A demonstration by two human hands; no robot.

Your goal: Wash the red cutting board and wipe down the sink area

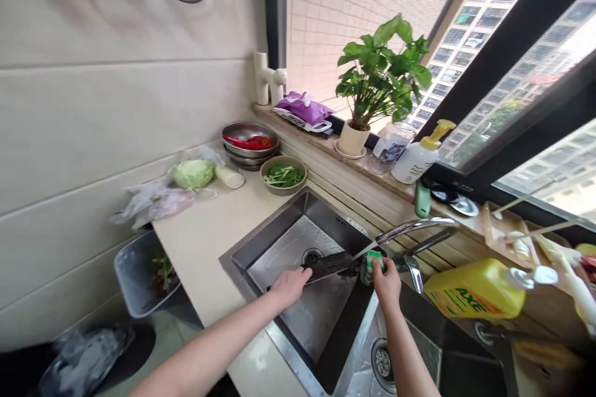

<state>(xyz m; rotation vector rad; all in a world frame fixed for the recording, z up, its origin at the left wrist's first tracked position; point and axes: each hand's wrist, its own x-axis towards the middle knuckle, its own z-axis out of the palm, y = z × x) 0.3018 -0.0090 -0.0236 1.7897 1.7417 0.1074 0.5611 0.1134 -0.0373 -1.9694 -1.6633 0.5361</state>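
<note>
My left hand [289, 286] is closed round the handle end of a dark kitchen knife [333, 264], which lies level over the steel sink [261, 245]. At the blade's far end my right hand [386, 282] grips a green sponge [373, 259] and presses it against the blade. The chrome tap [410, 228] arches just above the sponge. The sink basin below is wet, with its drain behind the knife.
On the counter sit a bowl of green vegetables [284, 174], stacked steel bowls with red chillies [250, 142], a cabbage [194, 173] and plastic bags. A yellow detergent jug [475, 288] lies right. The sill holds a potted plant [379, 83] and a pump bottle [419, 155]. A bin [139, 273] stands left.
</note>
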